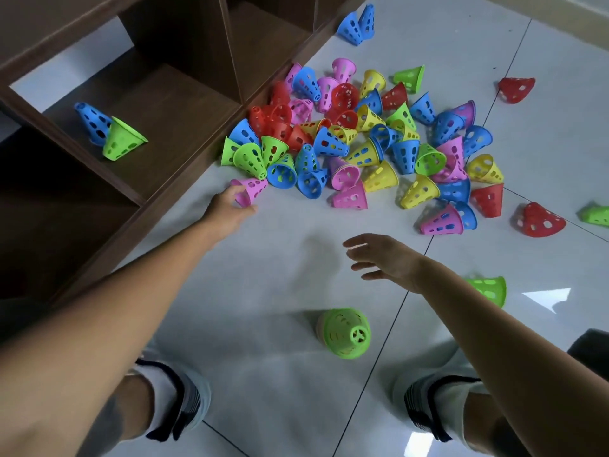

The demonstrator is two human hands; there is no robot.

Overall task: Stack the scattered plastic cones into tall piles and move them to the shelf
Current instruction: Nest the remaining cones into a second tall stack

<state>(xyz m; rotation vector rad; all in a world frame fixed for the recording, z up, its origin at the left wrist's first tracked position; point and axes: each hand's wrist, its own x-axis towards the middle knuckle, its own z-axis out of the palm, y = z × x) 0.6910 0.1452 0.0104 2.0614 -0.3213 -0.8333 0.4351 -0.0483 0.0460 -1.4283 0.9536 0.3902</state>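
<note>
A heap of perforated plastic cones (362, 133) in red, blue, green, yellow and pink lies on the tiled floor beside the brown shelf (171, 103). My left hand (227, 209) reaches to the heap's near left edge and grips a pink cone (250, 189) lying on its side. My right hand (382, 255) hovers over bare floor with fingers spread and holds nothing. A short upright stack topped by a green cone (344, 333) stands on the floor between my feet. Inside a shelf compartment sit a blue cone (92, 122) and a green cone (122, 140).
Stray cones lie apart from the heap: two blue (357, 24) at the far end by the shelf, red ones (515, 89) (540, 221) at the right, a green one (489, 288) behind my right forearm. My feet (178, 400) are at the bottom.
</note>
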